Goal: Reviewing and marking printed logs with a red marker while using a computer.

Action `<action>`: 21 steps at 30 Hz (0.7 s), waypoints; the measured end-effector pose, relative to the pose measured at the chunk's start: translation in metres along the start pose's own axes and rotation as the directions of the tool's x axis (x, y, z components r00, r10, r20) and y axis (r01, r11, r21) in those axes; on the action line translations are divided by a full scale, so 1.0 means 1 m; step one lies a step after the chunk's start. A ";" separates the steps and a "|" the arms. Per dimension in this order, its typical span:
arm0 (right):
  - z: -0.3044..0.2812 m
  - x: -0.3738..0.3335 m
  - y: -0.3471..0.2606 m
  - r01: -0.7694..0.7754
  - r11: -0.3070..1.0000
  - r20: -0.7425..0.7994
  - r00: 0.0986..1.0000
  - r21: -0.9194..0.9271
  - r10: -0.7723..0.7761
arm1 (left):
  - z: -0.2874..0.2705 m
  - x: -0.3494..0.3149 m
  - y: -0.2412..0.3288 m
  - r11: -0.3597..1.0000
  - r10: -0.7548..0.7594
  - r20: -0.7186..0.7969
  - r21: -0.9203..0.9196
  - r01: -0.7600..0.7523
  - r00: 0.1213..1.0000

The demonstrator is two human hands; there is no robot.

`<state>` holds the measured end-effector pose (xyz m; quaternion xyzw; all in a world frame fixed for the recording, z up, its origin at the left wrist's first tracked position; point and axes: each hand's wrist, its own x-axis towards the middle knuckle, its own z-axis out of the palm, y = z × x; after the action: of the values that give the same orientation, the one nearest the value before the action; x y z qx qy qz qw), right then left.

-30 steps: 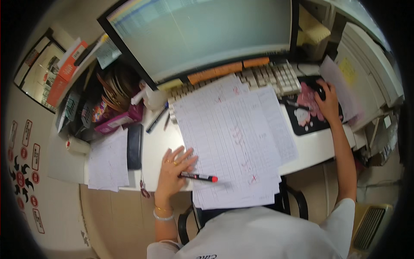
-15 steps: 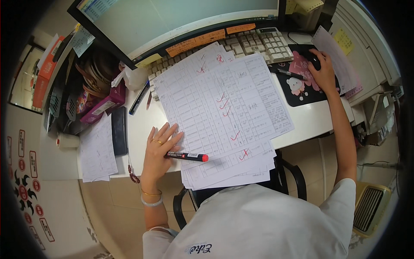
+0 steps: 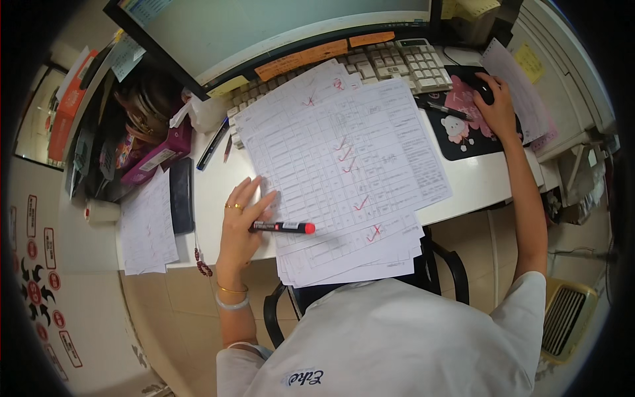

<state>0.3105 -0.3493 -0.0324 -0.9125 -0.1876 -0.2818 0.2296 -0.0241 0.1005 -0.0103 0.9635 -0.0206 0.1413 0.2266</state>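
My left hand, with gold rings on its fingers, is at the left edge of a stack of printed table sheets. It holds a black marker with a red end, which points right over the lower sheets. Red ticks and crosses mark several rows. At the far right, my right hand rests closed over a black computer mouse on a dark mouse pad with a pink and white picture. Beside that hand, a black pen lies across the pad.
Beyond the sheets stand a pale keyboard, partly covered by paper, and a monitor. Left on the white desk lie a blue pen, a dark flat case, more papers and a purple box. A beige machine stands right.
My left hand and the marker have shifted slightly away from me, the marker now lying more level. My right hand remains on the mouse.
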 end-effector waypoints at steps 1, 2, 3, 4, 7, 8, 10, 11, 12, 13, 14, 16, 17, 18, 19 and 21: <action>0.002 0.001 0.003 0.021 1.000 -0.010 1.000 -0.004 -0.021 | -0.003 0.002 -0.001 1.000 -0.010 -0.010 0.014 0.011 1.000; 0.003 0.001 0.006 0.044 0.999 -0.021 0.999 -0.007 -0.044 | -0.005 0.006 0.001 1.000 -0.021 0.001 0.021 0.021 1.000; 0.004 -0.001 0.015 0.027 1.000 -0.003 1.000 -0.013 -0.027 | -0.006 0.014 0.000 0.999 -0.033 0.008 0.033 0.032 0.999; 0.001 -0.002 0.022 0.014 1.000 0.013 1.000 -0.015 -0.014 | -0.008 0.021 -0.001 0.996 -0.031 0.053 0.082 0.026 0.998; 0.000 -0.004 0.016 0.029 1.000 0.004 1.000 -0.004 -0.029 | -0.016 0.037 -0.005 0.986 -0.015 0.106 0.169 -0.003 0.994; 0.000 -0.004 0.011 -0.005 1.000 0.024 1.000 0.010 0.004 | -0.018 0.042 -0.007 0.984 -0.025 0.094 0.180 0.008 0.995; -0.002 -0.003 0.009 -0.035 0.999 0.041 0.999 0.011 0.034 | -0.021 0.052 -0.011 0.966 -0.044 0.157 0.258 0.002 0.987; -0.001 -0.002 0.007 -0.032 0.999 0.039 0.999 0.013 0.032 | -0.023 0.056 -0.014 0.965 -0.044 0.153 0.261 0.003 0.987; 0.000 0.000 0.007 -0.010 1.000 0.036 0.999 -0.002 0.010 | -0.024 0.061 -0.017 0.968 -0.039 0.139 0.249 0.003 0.990; -0.001 0.001 0.006 0.012 1.000 0.034 0.999 -0.018 -0.011 | -0.024 0.066 -0.020 0.971 -0.034 0.125 0.238 0.003 0.992; -0.002 0.002 0.005 0.011 1.000 0.027 1.000 -0.020 -0.010 | -0.025 0.071 -0.024 0.972 -0.027 0.120 0.237 -0.003 0.992; -0.006 0.002 0.002 -0.026 1.000 0.040 0.999 0.012 0.025 | -0.026 0.077 -0.028 0.971 -0.027 0.115 0.238 -0.001 0.993; -0.006 0.000 0.004 -0.027 1.000 0.028 0.999 0.010 0.027 | -0.026 0.080 -0.030 0.971 -0.033 0.110 0.239 0.006 0.993; -0.006 -0.004 0.010 0.000 1.000 0.013 1.000 -0.002 0.000 | -0.024 0.081 -0.031 0.971 -0.013 0.105 0.239 -0.013 0.994; -0.004 0.000 0.009 0.031 0.999 -0.015 0.999 -0.012 -0.031 | -0.021 0.080 -0.034 0.972 -0.024 0.101 0.235 0.000 0.995; -0.003 -0.003 0.004 0.005 1.000 0.007 1.000 0.020 -0.005 | -0.016 0.080 -0.037 0.980 -0.046 0.104 0.196 0.025 0.994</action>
<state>0.3084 -0.3545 -0.0336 -0.9108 -0.1935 -0.2771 0.2373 0.0518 0.1424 0.0104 0.9874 -0.0016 0.0864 0.1326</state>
